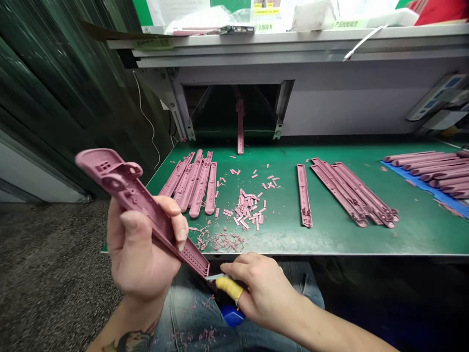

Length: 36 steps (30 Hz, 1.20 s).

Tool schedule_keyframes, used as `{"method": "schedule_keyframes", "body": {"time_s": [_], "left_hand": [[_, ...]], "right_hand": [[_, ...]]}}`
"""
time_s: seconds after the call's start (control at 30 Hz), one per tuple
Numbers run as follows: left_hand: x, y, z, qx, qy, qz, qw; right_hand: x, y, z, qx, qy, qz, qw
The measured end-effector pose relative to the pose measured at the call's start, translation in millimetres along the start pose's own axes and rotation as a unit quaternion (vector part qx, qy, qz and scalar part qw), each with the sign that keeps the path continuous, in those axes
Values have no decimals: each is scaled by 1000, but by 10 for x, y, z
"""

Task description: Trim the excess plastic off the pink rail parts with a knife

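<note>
My left hand [141,249] grips a long pink moulded plastic part [126,188], which slants from upper left down to a perforated end. My right hand [264,288] is shut on a small knife [227,288] with a yellow wrapped handle. Its thin metal blade [215,276] meets the lower end of the pink part. Most of the knife handle shows below my right fingers, and my left fingers hide the middle of the part.
A green-topped bench [330,239] holds rows of pink parts, scattered pink offcuts and crumbs. Further pink parts lie on a blue mat [414,183] at right. A metal shelf runs above a dark opening. Denim-covered legs lie below my hands.
</note>
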State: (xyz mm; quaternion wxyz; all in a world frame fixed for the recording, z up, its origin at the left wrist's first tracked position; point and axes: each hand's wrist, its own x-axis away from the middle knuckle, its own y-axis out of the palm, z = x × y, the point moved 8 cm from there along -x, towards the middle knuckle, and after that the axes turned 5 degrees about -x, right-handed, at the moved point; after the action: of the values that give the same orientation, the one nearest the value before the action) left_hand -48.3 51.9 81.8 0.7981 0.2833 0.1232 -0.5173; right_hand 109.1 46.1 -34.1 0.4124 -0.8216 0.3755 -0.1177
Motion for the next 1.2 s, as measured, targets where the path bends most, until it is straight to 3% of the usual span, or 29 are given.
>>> {"method": "schedule_keyframes", "body": {"time_s": [0.07, 0.2, 0.37, 0.43, 0.53, 0.6, 0.7, 0.77, 0.8, 0.83, 0.87, 0.9, 0.97, 1.03, 1.1, 1.2], "left_hand": [[86, 72, 85, -27, 14, -10, 999], [225, 133, 82, -42, -34, -14, 998], [273, 57, -3, -44, -91, -22, 995], [240, 12, 0, -12, -84, -34, 996], [118, -73, 41, 24, -54, -28, 998], [7, -162, 17, 34, -54, 15, 998], [-101, -311, -159, 42, -99, 93, 990], [-100, -406, -261, -39, -99, 110, 988], [-83, -445, -238, -134, -54, 109, 984], [-45, -439, -177, -250, 17, 93, 964], [33, -391, -78, -365, 118, 81, 920], [136, -261, -39, -453, 206, 27, 867], [358, -1, -136, -516, 296, -145, 791], [546, 154, -289, -503, 298, -327, 743], [605, 175, -362, -493, 276, -429, 705], [448, 81, -374, -513, 245, -460, 682]], "right_hand": [[-26, 8, 12, 23, 7, -1, 1000], [-108, -46, 49, 62, 27, 11, 998], [-174, -132, 108, 69, 31, 38, 996], [-166, -174, 138, 20, 15, 39, 999], [-124, -233, 181, -143, 1, 54, 988], [-102, -241, 159, -242, -8, 83, 967], [-100, -211, -55, -301, -96, 117, 942], [-122, -222, -143, -319, -130, 128, 930], [-144, -246, -125, -328, -116, 128, 929], [-171, -277, -75, -338, -86, 119, 930], [-195, -308, -4, -354, -46, 98, 929], [-212, -332, 64, -374, -7, 63, 925], [-220, -363, 147, -425, 45, -33, 904], [-216, -408, 148, -473, 43, -120, 872], [-226, -504, 128, -471, -1, -152, 869], [-251, -711, 182, -311, -51, -65, 947]]}}
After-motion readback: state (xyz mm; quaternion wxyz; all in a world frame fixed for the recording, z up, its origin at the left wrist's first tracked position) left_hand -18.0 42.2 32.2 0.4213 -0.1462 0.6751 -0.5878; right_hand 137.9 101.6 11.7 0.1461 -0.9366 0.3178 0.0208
